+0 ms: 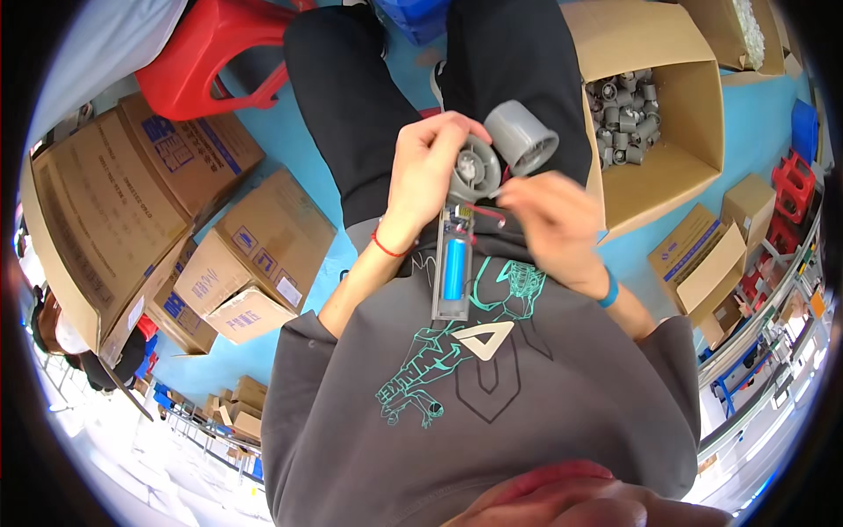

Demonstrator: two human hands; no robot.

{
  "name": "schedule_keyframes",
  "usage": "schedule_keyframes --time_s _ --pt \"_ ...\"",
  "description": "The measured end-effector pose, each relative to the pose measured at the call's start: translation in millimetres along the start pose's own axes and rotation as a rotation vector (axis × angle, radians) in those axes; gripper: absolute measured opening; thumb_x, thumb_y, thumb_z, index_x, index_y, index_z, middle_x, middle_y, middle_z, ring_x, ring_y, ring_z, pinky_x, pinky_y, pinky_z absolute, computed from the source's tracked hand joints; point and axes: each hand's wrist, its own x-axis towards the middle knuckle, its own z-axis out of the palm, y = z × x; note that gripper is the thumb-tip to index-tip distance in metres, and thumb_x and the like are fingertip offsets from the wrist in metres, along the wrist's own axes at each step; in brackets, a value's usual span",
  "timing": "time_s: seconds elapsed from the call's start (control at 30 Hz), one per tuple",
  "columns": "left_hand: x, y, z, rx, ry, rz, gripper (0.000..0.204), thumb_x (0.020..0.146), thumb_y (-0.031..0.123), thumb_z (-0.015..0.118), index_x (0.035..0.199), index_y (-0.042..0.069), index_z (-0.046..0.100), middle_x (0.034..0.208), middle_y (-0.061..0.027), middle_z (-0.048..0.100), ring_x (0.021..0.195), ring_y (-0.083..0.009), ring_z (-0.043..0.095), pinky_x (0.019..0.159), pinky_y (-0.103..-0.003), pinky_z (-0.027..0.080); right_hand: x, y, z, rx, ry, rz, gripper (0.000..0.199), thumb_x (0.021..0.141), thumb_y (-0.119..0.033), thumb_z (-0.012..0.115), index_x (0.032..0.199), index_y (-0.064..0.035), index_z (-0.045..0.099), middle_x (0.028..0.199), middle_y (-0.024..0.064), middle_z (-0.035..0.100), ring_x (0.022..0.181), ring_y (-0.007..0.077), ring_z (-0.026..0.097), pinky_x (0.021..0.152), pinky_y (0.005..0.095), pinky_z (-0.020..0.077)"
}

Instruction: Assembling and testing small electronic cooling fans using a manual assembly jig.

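Observation:
My left hand (420,167) is closed around a grey round housing (486,180) with a light-coloured part inside its ring. Below the housing extends a narrow grey handle shell (450,310), open on the side facing up, with a blue cylindrical battery (454,268) lying in it. Red wires (487,212) come out between housing and handle. A grey cylindrical cup (520,132) sits tilted against the housing's right side; what supports it is hidden. My right hand (555,230) is beside the wires, just below the cup, its fingers smeared by motion.
An open cardboard box (663,189) at the right holds many grey cylindrical parts (628,119). More cartons (255,250) stand on the left, near a red plastic stool (198,66). Smaller boxes (702,259) and red stools (790,198) are at the far right. A blue bin (417,18) stands ahead.

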Motion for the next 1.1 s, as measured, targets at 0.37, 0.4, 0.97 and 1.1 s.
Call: schedule_keyframes --time_s 0.37,0.4,0.97,1.1 --pt "-6.8 -1.1 -3.2 -0.375 -0.102 -0.135 0.022 0.095 0.020 0.053 0.105 0.001 0.057 0.082 -0.0045 0.065 0.072 -0.0075 0.060 0.067 -0.022 0.047 -7.9 -1.7 -25.9 0.202 -0.163 0.134 0.009 0.077 0.006 0.067 0.086 0.0036 0.068 0.073 0.0096 0.064 0.062 0.0167 0.060 0.057 0.0253 0.0451" --pt "-6.2 2.2 -4.3 -0.359 -0.146 -0.125 0.024 0.095 0.020 0.053 0.109 0.001 0.055 0.082 -0.0053 0.065 0.075 -0.0078 0.061 0.069 -0.022 0.047 -6.6 -0.3 -31.5 0.208 -0.213 0.152 0.009 0.077 0.006 0.067 0.086 0.0038 0.068 0.073 0.0096 0.064 0.063 0.0165 0.060 0.057 0.0253 0.0451" --pt "1.7 -8.6 2.0 -0.242 -0.304 -0.015 0.020 0.095 0.022 0.056 0.101 0.003 0.056 0.087 -0.0052 0.065 0.080 -0.0073 0.060 0.073 -0.022 0.047 35.5 13.6 -38.4 -0.114 -0.088 0.193 0.059 0.060 -0.008 0.086 0.113 -0.0049 0.060 0.108 0.0047 0.058 0.102 0.0163 0.059 0.081 0.0282 0.0489" --pt "-7.6 -0.5 -7.8 -0.574 -0.298 0.045 0.031 0.096 0.032 0.050 0.101 0.002 0.054 0.086 -0.0088 0.064 0.075 -0.0127 0.064 0.066 -0.024 0.051 21.5 13.9 -56.7 0.094 -0.097 0.291 0.058 0.060 -0.005 0.086 0.111 -0.0037 0.058 0.111 0.0036 0.054 0.093 0.0119 0.057 0.075 0.0225 0.0462"
